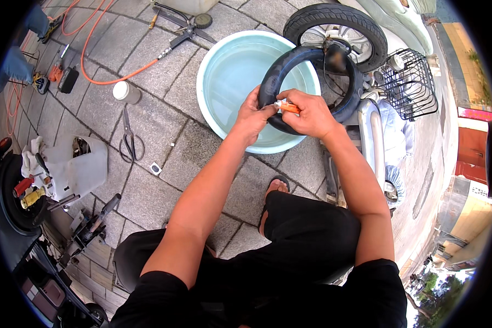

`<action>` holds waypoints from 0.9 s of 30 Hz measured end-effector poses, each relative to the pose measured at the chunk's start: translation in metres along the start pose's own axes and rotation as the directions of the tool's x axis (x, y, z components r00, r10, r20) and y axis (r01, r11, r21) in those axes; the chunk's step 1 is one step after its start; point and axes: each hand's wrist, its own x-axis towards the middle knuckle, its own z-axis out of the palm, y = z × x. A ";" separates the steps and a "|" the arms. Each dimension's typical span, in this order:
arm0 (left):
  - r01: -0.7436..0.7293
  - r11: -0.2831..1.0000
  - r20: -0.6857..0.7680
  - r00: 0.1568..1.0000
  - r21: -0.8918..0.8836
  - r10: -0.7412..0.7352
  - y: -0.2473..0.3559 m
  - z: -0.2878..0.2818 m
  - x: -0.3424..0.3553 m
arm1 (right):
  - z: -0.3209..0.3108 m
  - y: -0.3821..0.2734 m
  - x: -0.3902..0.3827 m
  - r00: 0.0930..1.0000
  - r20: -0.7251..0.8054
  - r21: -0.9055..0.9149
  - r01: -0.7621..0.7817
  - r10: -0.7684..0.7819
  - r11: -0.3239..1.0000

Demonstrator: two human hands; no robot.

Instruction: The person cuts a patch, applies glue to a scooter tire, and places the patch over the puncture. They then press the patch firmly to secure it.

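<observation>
My left hand [248, 121] is closed on the near-left side of a black inner tube [279, 66], fingers and thumb pinching the rubber. In my right hand [313, 113] is a small orange glue tube [290, 107], its whitish tip against the inner tube beside my left thumb. What kind of tube it is shows only by its shape and colour. The ring of the inner tube leans over the right side of a pale green basin [203, 87] with water in it. Behind it, a motorbike wheel [378, 38] with a thick tyre partly touches the ring.
Scissors [128, 139] and a white-lidded jar [127, 92] lie left of the basin. An orange air hose [87, 54] runs to an inflator gun [180, 38]. A white tool bucket [87, 167] stands left, a black wire basket [413, 85] right. Another person's legs [24, 63] show far left.
</observation>
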 end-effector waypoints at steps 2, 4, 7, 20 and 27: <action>-0.008 1.000 0.005 1.000 0.013 0.008 0.001 -0.001 0.000 | -0.003 -0.005 0.003 1.000 -0.024 0.027 0.007 -0.007 1.000; -0.009 1.000 0.004 1.000 0.013 0.009 0.001 -0.001 0.000 | -0.003 -0.006 0.004 0.999 -0.028 0.015 0.030 -0.029 0.999; -0.003 1.000 0.000 1.000 0.009 0.003 -0.001 -0.001 0.000 | 0.000 0.001 0.002 0.999 -0.003 -0.074 0.041 -0.042 0.996; -0.042 0.996 0.006 0.999 0.077 0.042 -0.001 -0.006 0.007 | 0.000 0.002 0.012 0.967 -0.222 0.132 -0.096 0.124 0.987; -0.205 0.715 -0.174 0.892 0.668 0.418 0.019 -0.003 -0.037 | -0.021 -0.031 0.048 0.879 -0.450 0.611 0.175 0.157 0.772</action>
